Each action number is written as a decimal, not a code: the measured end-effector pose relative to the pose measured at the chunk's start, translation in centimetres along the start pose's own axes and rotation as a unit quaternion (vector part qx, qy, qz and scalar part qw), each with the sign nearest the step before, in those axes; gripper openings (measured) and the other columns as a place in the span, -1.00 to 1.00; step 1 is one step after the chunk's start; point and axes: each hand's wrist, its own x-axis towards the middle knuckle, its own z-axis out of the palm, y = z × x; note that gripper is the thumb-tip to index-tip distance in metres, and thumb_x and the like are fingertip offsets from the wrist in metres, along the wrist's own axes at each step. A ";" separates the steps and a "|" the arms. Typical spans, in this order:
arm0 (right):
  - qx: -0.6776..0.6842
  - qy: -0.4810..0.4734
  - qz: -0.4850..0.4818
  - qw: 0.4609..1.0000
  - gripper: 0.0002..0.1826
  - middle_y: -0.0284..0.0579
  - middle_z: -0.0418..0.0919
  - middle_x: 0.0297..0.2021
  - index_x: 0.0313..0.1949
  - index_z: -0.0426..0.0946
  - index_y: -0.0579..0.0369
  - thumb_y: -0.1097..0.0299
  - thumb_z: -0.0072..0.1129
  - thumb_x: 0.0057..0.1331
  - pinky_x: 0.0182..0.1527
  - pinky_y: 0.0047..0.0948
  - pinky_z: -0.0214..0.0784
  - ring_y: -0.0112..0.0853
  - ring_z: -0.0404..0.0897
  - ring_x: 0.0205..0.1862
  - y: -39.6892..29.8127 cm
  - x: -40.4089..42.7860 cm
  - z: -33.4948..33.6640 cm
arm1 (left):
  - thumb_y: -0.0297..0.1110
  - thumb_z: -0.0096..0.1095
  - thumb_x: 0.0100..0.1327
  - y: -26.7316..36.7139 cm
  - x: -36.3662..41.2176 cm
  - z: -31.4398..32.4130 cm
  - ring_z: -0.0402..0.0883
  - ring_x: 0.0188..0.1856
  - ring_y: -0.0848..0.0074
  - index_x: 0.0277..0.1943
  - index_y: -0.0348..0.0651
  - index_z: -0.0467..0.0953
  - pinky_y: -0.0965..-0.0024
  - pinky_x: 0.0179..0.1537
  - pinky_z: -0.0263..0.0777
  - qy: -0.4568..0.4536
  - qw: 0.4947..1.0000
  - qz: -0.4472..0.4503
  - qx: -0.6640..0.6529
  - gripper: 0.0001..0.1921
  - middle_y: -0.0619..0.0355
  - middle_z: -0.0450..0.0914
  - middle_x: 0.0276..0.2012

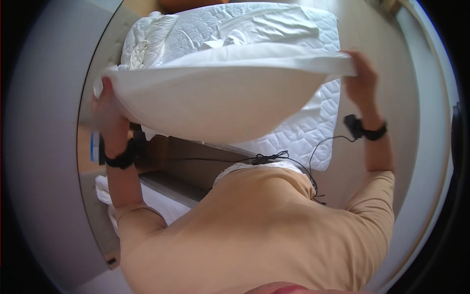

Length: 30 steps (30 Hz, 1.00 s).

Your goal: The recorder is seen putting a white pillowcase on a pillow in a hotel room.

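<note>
A white cloth sheet [220,99] is stretched between my two hands and sags in the middle, above a bed with a quilted white mattress cover [312,147]. At the left, my left hand [110,112] grips one corner, the thumb on top. My right hand [360,79], slightly blurred, is closed on the opposite end of the cloth. Behind the raised sheet, more rumpled white fabric [271,25] lies on the bed. Bunched white bedding [147,40] is at the bed's far left corner. The sheet hides the middle of the bed.
A black cable [270,158] with a tied bundle runs between the black wrist devices, across my waist. Another surface with white bedding [165,198] is at lower left, beside a dark gap. A wall [44,147] stands on the left; floor [389,92] shows to the right.
</note>
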 end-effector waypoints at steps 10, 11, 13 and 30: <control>-0.042 0.052 0.115 0.991 -0.72 -0.29 0.56 -0.31 -0.01 0.53 0.24 0.38 0.01 0.36 -0.27 -0.64 0.31 -0.60 0.44 -0.35 -8.2 16.1 -9.2 | -0.11 0.08 0.37 0.5 4.5 2.8 0.54 -0.03 0.39 0.04 -0.36 0.46 0.34 -0.02 0.41 0.017 0.932 0.299 0.204 -0.57 -0.02 0.56 -0.08; -0.107 0.013 0.121 0.987 -0.71 -0.25 0.57 -0.27 -0.01 0.53 0.25 0.36 0.03 0.36 -0.20 -0.64 0.32 -0.59 0.47 -0.30 -8.2 16.1 -9.4 | -0.09 0.03 0.40 0.3 4.4 3.8 0.54 -0.07 0.39 0.03 -0.40 0.47 0.36 -0.04 0.40 0.026 0.682 0.564 0.465 -0.55 -0.04 0.56 -0.10; -0.085 0.010 0.080 0.993 -0.70 -0.25 0.57 -0.26 -0.02 0.53 0.29 0.38 0.08 0.32 -0.18 -0.65 0.33 -0.58 0.48 -0.27 -8.6 16.6 -10.6 | -0.11 0.05 0.39 0.5 4.9 5.3 0.53 -0.09 0.42 0.02 -0.40 0.47 0.39 -0.04 0.39 -0.057 0.990 0.127 0.034 -0.56 0.02 0.56 -0.12; -0.112 0.147 0.181 0.966 -0.84 -0.29 0.52 -0.54 -0.33 0.58 0.27 0.46 0.04 0.24 -0.42 -0.56 0.27 -0.55 0.44 -0.49 -9.3 14.2 -11.7 | -0.30 0.36 0.19 -4.1 15.1 10.3 0.56 -0.29 0.58 -0.13 -0.23 0.42 0.52 -0.25 0.45 -0.231 0.972 0.029 -0.025 -0.70 0.15 0.55 -0.33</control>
